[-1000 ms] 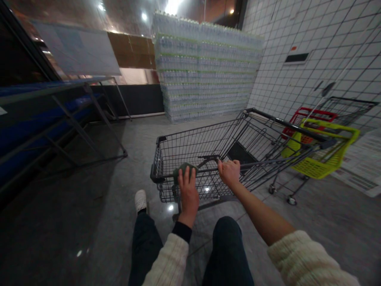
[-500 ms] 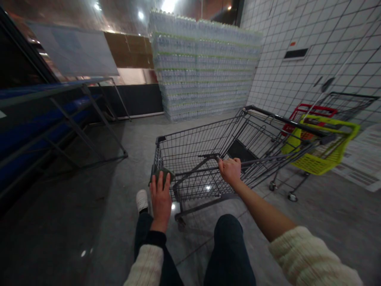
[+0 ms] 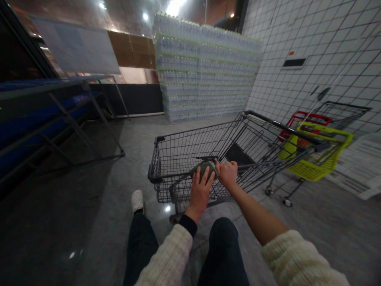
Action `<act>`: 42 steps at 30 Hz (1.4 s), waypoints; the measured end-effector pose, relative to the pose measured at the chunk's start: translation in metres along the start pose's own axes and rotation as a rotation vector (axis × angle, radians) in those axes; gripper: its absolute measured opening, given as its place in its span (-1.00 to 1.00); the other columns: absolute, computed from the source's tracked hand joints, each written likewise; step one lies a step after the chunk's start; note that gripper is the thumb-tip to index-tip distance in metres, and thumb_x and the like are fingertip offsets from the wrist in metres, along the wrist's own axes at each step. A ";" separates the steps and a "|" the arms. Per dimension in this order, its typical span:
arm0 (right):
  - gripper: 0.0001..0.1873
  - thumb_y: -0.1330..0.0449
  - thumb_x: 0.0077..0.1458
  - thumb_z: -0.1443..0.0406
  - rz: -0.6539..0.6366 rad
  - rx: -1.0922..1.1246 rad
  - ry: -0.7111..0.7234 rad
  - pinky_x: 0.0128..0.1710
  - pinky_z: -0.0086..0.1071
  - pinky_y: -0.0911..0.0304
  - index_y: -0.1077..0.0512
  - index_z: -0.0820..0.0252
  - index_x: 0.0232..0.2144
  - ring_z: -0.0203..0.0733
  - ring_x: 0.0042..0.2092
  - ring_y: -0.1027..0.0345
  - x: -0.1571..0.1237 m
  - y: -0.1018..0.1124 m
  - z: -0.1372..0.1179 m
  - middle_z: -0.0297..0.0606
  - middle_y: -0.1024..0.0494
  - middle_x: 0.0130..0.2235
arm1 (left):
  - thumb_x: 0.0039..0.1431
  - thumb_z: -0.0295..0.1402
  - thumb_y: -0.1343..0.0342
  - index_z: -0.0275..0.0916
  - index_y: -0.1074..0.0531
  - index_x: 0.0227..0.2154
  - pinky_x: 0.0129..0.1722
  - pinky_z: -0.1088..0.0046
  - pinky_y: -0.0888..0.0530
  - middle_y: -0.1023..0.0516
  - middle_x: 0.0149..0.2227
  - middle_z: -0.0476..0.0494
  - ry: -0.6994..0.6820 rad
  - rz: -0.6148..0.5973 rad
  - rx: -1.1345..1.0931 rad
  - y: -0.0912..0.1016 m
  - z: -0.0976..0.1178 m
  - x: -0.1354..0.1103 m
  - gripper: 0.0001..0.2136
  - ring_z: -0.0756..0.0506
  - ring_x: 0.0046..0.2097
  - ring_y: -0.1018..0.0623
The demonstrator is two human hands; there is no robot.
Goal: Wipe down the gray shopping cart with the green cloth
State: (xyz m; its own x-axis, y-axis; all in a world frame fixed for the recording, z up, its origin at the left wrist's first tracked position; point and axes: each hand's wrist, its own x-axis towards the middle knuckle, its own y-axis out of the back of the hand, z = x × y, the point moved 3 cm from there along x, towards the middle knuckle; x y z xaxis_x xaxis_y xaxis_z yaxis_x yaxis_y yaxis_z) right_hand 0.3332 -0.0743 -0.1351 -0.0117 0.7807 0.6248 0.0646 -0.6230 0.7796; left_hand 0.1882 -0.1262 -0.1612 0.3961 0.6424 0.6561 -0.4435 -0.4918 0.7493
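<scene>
A dark metal shopping cart (image 3: 178, 139) stands sideways in front of me, its handle end to the right. My left hand (image 3: 201, 192) presses a dark green cloth (image 3: 205, 170) onto the near top rail, fingers laid over it. Right beside it, my right hand (image 3: 228, 173) is closed round the same rail near its middle. The basket's wire floor shows through the mesh. The cloth's underside is hidden by my fingers and the rail.
Behind the cart rises a tall stack of wrapped bottled water (image 3: 205, 75). A yellow-green basket (image 3: 315, 161) and a red basket (image 3: 300, 119) sit on another cart at the right. A metal-framed table (image 3: 98, 107) with blue surfaces stands left, near a white tiled wall (image 3: 276, 83) opposite.
My left hand has slid the cloth rightward along the rail, from the cart's front corner to beside my right hand. The right hand keeps its grip on the rail.
</scene>
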 end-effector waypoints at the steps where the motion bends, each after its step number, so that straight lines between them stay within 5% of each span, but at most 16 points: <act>1: -0.50 0.07 0.29 0.26 0.005 0.005 0.006 -0.19 -0.23 0.11 -0.47 0.21 -0.61 -0.22 -0.39 -0.31 0.000 0.000 0.000 -0.21 -0.57 -0.51 | 0.17 -0.64 0.07 -0.12 -0.28 0.18 0.23 0.00 -0.29 -0.23 0.29 -0.08 -0.042 -0.003 0.013 0.002 -0.006 -0.003 -0.47 -0.27 0.38 0.04; 6: -0.50 0.04 0.29 0.24 0.025 0.008 0.003 -0.21 -0.23 0.12 -0.46 0.20 -0.64 -0.22 -0.40 -0.29 0.000 0.000 0.001 -0.22 -0.56 -0.52 | 0.16 -0.68 0.11 -0.13 -0.30 0.17 0.25 0.04 -0.27 -0.26 0.28 -0.09 -0.023 0.021 0.114 0.035 -0.076 -0.045 -0.45 -0.21 0.39 0.04; 12: -0.48 0.05 0.29 0.24 0.025 0.003 -0.005 -0.19 -0.22 0.12 -0.46 0.21 -0.65 -0.22 -0.39 -0.30 0.000 -0.003 0.000 -0.19 -0.56 -0.53 | 0.15 -0.68 0.16 -0.24 -0.22 0.23 0.29 0.03 -0.18 -0.17 0.30 -0.27 0.325 0.126 0.141 0.073 -0.141 -0.083 -0.43 -0.23 0.38 0.01; 15: -0.47 0.06 0.29 0.24 0.026 0.002 -0.008 -0.19 -0.22 0.12 -0.45 0.22 -0.66 -0.22 -0.39 -0.31 0.001 -0.002 -0.002 -0.19 -0.56 -0.54 | 0.14 -0.67 0.15 -0.33 -0.17 0.24 0.28 0.02 -0.19 -0.09 0.32 -0.37 0.475 0.183 0.101 0.069 -0.142 -0.076 -0.43 -0.27 0.38 0.02; 18: -0.47 0.05 0.29 0.24 0.030 0.000 -0.010 -0.20 -0.22 0.13 -0.45 0.22 -0.66 -0.22 -0.39 -0.31 0.001 -0.002 -0.004 -0.19 -0.55 -0.54 | 0.10 -0.70 0.14 -0.33 -0.22 0.22 0.30 -0.01 -0.15 -0.16 0.30 -0.34 0.476 0.170 0.079 0.054 -0.123 -0.057 -0.42 -0.28 0.39 0.11; 26: -0.49 0.07 0.29 0.25 0.020 -0.011 -0.003 -0.21 -0.24 0.12 -0.46 0.22 -0.63 -0.22 -0.40 -0.32 0.002 -0.003 -0.003 -0.18 -0.57 -0.52 | 0.09 -0.71 0.15 -0.25 -0.18 0.24 0.27 0.00 -0.22 -0.22 0.29 -0.22 0.206 0.020 -0.005 0.003 -0.010 -0.001 -0.38 -0.25 0.38 0.02; 29: -0.48 0.08 0.30 0.27 0.015 -0.034 0.006 -0.21 -0.24 0.11 -0.47 0.21 -0.63 -0.21 -0.40 -0.33 0.001 -0.003 -0.003 -0.18 -0.57 -0.52 | 0.16 -0.64 0.11 -0.22 -0.19 0.24 0.25 0.04 -0.26 -0.22 0.29 -0.18 0.077 -0.033 -0.001 -0.005 0.012 0.008 -0.44 -0.25 0.36 -0.06; 33: -0.48 0.07 0.30 0.25 0.015 -0.050 0.016 -0.21 -0.24 0.11 -0.47 0.22 -0.63 -0.21 -0.40 -0.33 0.000 -0.004 -0.002 -0.18 -0.56 -0.53 | 0.16 -0.65 0.13 -0.16 -0.23 0.22 0.24 0.04 -0.26 -0.25 0.28 -0.13 0.044 0.009 0.038 0.007 -0.019 -0.011 -0.44 -0.23 0.36 -0.07; 38: -0.47 0.07 0.30 0.24 0.018 -0.037 0.006 -0.21 -0.23 0.11 -0.45 0.22 -0.64 -0.20 -0.40 -0.33 0.000 -0.005 -0.001 -0.18 -0.56 -0.53 | 0.09 -0.72 0.19 -0.24 -0.21 0.23 0.27 -0.04 -0.17 -0.22 0.29 -0.23 0.321 0.101 0.110 0.041 -0.100 -0.054 -0.38 -0.26 0.38 0.05; 42: -0.47 0.08 0.30 0.24 0.018 -0.030 0.006 -0.21 -0.23 0.13 -0.46 0.22 -0.63 -0.21 -0.40 -0.31 -0.001 -0.005 -0.001 -0.17 -0.56 -0.51 | 0.04 -0.73 0.16 -0.26 -0.17 0.25 0.29 -0.11 -0.09 -0.13 0.32 -0.29 0.479 0.150 0.101 0.056 -0.127 -0.066 -0.34 -0.28 0.40 0.15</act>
State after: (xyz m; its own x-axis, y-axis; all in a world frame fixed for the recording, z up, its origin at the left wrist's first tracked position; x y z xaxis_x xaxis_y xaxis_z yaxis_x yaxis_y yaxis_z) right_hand 0.3316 -0.0714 -0.1395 -0.0163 0.7691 0.6390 0.0353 -0.6382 0.7691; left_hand 0.0353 -0.1216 -0.1742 -0.0897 0.7460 0.6599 -0.3782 -0.6384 0.6703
